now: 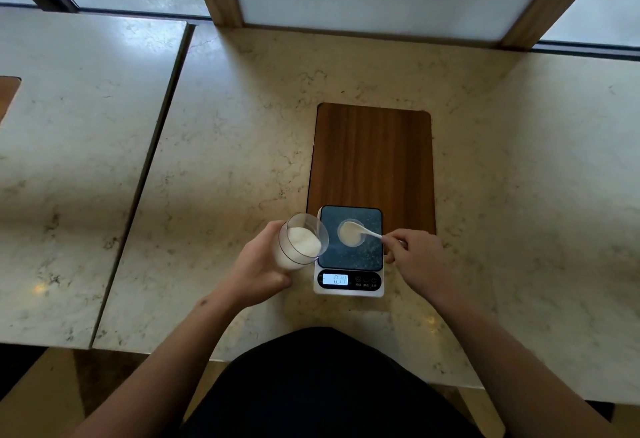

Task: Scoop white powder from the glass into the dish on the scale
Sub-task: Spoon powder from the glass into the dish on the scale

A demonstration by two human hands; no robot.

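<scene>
The left hand [258, 266] is wrapped around a clear glass [300, 242] and holds it up, tipped toward the scale [349, 252]. The glass has white powder [304, 239] in it, piled to one side. It is just beside the left edge of the scale.

The right hand [414, 257] pinches the handle of a small white spoon [360, 231]. The bowl of the spoon is over a little round dish [351, 233]. The dish sits on the dark top of the scale and has some pale powder in it.

The scale has a small lit screen [335, 279] on its front with numbers on it, too blurry to read for sure. The scale stands on the marble bench [225, 160], with its far end on a brown wood board [372, 157].
</scene>
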